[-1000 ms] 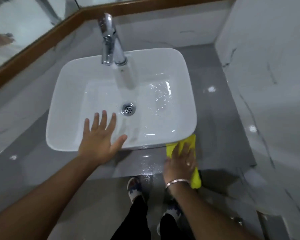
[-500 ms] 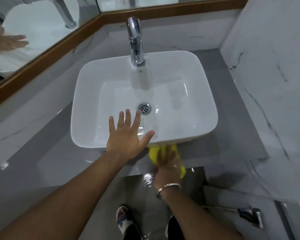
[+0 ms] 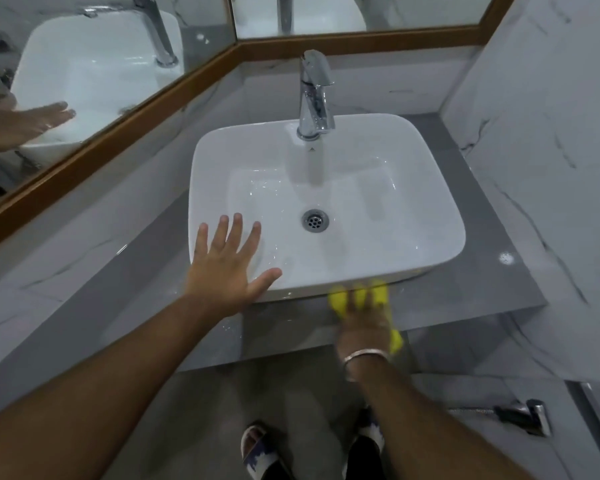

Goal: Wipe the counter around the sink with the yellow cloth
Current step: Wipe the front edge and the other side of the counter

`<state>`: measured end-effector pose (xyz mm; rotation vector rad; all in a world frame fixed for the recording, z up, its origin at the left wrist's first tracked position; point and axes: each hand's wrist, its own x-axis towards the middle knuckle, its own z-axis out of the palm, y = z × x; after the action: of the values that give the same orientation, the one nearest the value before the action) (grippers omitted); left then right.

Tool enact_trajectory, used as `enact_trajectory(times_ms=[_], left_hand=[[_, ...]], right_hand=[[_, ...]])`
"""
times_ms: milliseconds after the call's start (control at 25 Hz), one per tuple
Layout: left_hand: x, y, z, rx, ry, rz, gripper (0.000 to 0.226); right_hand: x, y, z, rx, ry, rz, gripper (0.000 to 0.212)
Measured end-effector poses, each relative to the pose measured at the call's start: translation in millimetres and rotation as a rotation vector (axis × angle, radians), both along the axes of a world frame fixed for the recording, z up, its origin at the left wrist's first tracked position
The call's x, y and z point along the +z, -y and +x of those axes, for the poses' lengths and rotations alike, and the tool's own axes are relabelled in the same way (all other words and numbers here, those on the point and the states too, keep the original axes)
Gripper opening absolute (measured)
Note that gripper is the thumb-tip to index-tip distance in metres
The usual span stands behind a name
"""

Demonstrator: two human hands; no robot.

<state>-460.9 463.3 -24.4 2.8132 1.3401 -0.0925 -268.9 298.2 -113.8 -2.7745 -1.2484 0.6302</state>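
A white rectangular sink (image 3: 430,216) stands on a grey counter (image 3: 465,299). My right hand (image 3: 362,322) presses flat on the yellow cloth (image 3: 338,301) on the counter's front strip, just below the sink's front edge. The cloth shows between and beside my fingers, and a tail of it hangs past the counter's edge. My left hand (image 3: 226,268) is spread open over the sink's front-left corner, with its thumb along the front rim. It holds nothing.
A chrome tap (image 3: 314,98) rises at the sink's back rim. Wood-framed mirrors (image 3: 94,64) line the back and left. A marble wall (image 3: 551,133) closes the right side. A chrome hand sprayer (image 3: 523,414) hangs low at the right. My sandalled feet (image 3: 257,448) stand on the floor below.
My right hand slid the cloth left along the front strip, then back a little to the right. My left hand stayed spread at the sink's front edge. The camera view shifted.
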Motion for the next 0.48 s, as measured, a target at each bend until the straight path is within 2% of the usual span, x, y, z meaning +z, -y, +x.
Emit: enact_trajectory(times_ms=[40, 120, 160, 200, 240, 280, 320, 360, 400, 480], left_hand=[[-0.3, -1.0, -3.4, 0.0, 0.005, -0.003, 0.089], [-1.5, -5.4, -7.2, 0.01, 0.014, -0.014, 0.09], [-1.9, -5.5, -7.0, 0.012, 0.013, -0.018, 0.09], [-2.4, -4.8, -6.3, 0.011, 0.016, -0.02, 0.091], [-2.6, -3.9, -5.3, 0.01, 0.018, -0.017, 0.091], [-2.3, -3.6, -4.7, 0.011, 0.013, -0.014, 0.092], [-2.1, -3.9, -4.8, 0.015, 0.002, -0.012, 0.092], [-2.2, -4.2, -4.4, 0.019, -0.008, -0.008, 0.093], [-4.3, -4.8, -2.7, 0.026, -0.012, -0.001, 0.093], [-5.8, -4.2, 0.4, 0.033, -0.021, 0.009, 0.093]], right_hand=[[-6.8, -6.6, -43.2, 0.161, -0.013, 0.088, 0.058], [-21.5, -6.0, -79.6, 0.523, -0.018, 0.025, 0.064], [-21.3, -2.6, -64.6, 0.625, -0.049, 0.029, 0.067], [-19.9, 3.2, -38.6, 0.638, -0.012, 0.093, 0.073], [-16.6, 13.6, -3.7, 0.557, 0.04, 0.116, 0.079], [-9.1, 22.2, 29.9, 0.481, 0.1, 0.042, 0.085], [-6.5, 32.9, 69.8, 0.397, 0.162, 0.04, 0.083], [3.1, 43.7, 108.9, 0.211, 0.139, -0.15, 0.071], [3.4, 53.1, 145.3, 0.045, 0.153, -0.234, 0.061], [16.9, 51.1, 154.6, -0.168, 0.087, -0.284, 0.06]])
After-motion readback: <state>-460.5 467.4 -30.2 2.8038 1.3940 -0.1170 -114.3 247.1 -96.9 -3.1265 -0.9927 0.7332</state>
